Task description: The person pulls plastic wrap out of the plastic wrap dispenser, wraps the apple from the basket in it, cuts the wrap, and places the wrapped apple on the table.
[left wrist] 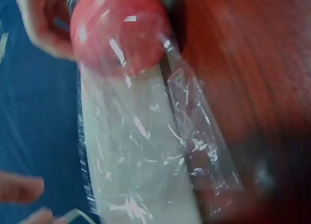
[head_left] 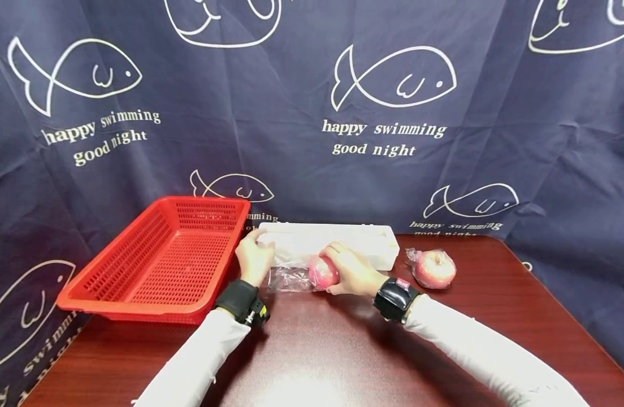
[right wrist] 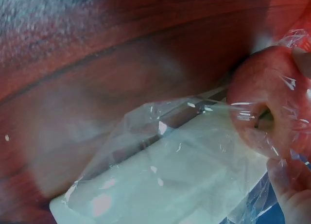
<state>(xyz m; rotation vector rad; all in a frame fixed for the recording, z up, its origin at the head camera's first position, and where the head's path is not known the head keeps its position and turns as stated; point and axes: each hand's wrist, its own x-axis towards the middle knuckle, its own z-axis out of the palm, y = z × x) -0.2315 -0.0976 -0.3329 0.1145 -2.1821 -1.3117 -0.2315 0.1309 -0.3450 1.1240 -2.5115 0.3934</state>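
Note:
My right hand point(head_left: 354, 270) grips a red apple point(head_left: 322, 273) in front of a long white box point(head_left: 337, 234). Thumb and fingers hold it from opposite sides in the right wrist view, where its stem hollow shows. Clear plastic film point(left wrist: 141, 136) clings to the apple and stretches away from it over the white box, wrinkled and shiny. By the left end of the box is my left hand point(head_left: 254, 260), fingers loosely bent. In the left wrist view its fingertips point(left wrist: 22, 187) are apart from one another, beside the film's edge.
A red slotted plastic basket point(head_left: 190, 308) stands at the left of the brown table point(head_left: 312, 345). Another apple point(head_left: 435, 269), wrapped in film, sits to the right of the box. Behind the table hangs a dark blue cloth point(head_left: 291, 113) printed with fish.

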